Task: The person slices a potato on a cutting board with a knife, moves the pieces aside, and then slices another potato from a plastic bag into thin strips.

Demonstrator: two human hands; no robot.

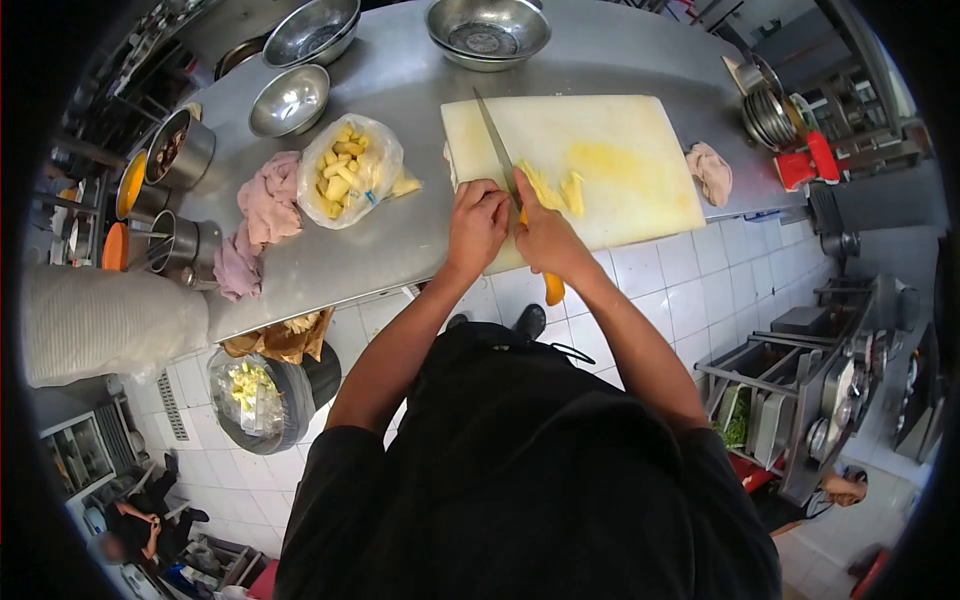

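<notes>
My right hand (545,230) is wrapped round the yellow-orange handle of a kitchen knife (494,130), its index finger along the blade. The blade points away from me over the left part of a white cutting board (620,140). Close against the knife's left side, my left hand (478,228) has its fingers curled and pressed together at the board's near left edge; what they hold is hidden. Pale yellow cut pieces (550,188) lie just right of the blade. Left of the board stands a clear plastic bag (385,150) with peeled yellow chunks (342,170) inside.
Pink cloths (268,205) lie left of the bag, another cloth (709,172) right of the board. Metal bowls (490,30) stand at the back, pots (182,150) at the left. A lined bin (275,410) with scraps is below the table. A person (150,520) sits at lower left.
</notes>
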